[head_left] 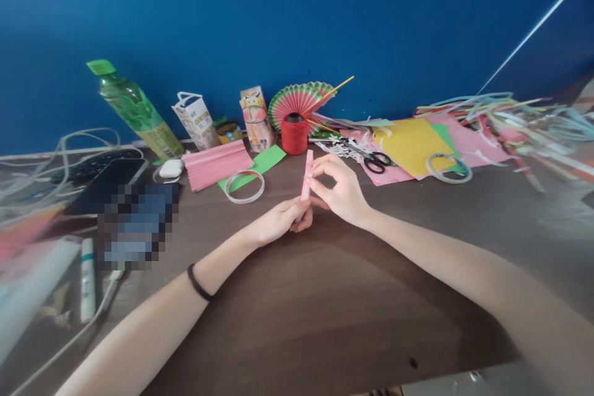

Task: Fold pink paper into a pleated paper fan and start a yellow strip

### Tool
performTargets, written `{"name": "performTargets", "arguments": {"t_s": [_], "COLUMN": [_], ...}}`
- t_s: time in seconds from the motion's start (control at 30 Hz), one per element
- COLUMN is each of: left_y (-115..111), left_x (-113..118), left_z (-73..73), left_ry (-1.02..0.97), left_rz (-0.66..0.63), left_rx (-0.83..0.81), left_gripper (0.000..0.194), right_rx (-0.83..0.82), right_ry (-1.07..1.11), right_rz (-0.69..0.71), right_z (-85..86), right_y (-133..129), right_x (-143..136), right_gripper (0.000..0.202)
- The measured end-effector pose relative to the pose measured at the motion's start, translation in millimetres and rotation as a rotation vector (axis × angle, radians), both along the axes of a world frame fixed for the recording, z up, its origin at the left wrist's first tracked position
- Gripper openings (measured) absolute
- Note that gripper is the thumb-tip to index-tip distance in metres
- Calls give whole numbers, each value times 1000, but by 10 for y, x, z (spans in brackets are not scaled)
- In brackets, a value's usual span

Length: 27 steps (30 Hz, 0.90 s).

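Note:
Both hands meet over the middle of a dark wooden table. My left hand pinches the lower end of a narrow folded strip of pink paper that stands upright. My right hand grips the same strip at mid-height with thumb and fingertips. A black band circles my left wrist. Just behind the hands lie a roll of clear tape, a pleated pink sheet and a green paper piece.
Along the blue wall stand a green bottle, small cartons, a red thread spool and a pink-green paper fan. Black scissors, coloured sheets, another tape ring and paper strips lie right. Cables, a phone and earbuds case lie left.

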<state>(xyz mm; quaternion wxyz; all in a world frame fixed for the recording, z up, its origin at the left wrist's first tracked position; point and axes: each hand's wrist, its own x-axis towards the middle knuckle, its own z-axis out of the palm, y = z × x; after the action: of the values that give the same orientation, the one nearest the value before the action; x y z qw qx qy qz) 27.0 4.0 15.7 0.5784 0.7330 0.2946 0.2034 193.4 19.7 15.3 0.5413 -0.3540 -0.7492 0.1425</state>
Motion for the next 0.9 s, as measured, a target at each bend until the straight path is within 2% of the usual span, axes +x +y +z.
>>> {"name": "performTargets", "arguments": {"t_s": [0.23, 0.43, 0.63, 0.77, 0.9], "left_y": [1, -22, 26, 54, 45], "left_x": [-1, 21, 2, 9, 15], "left_z": [-24, -43, -145, -137, -79], "left_ry": [14, -94, -188, -344, -399], "left_rz": [34, 59, 174, 133, 93], "left_rx": [-19, -160, -273, -429, -448], "left_gripper": [48, 42, 33, 33, 35], "right_rx": [4, -33, -166, -157, -168], "right_ry": [-27, -28, 51, 78, 77], "right_rz": [-34, -61, 17, 60, 95], "right_z": [-28, -59, -45, -33, -42], "right_y": [12, 12, -45, -65, -57], "right_x": [4, 4, -25, -27, -17], "right_gripper": [11, 4, 6, 9, 9]}}
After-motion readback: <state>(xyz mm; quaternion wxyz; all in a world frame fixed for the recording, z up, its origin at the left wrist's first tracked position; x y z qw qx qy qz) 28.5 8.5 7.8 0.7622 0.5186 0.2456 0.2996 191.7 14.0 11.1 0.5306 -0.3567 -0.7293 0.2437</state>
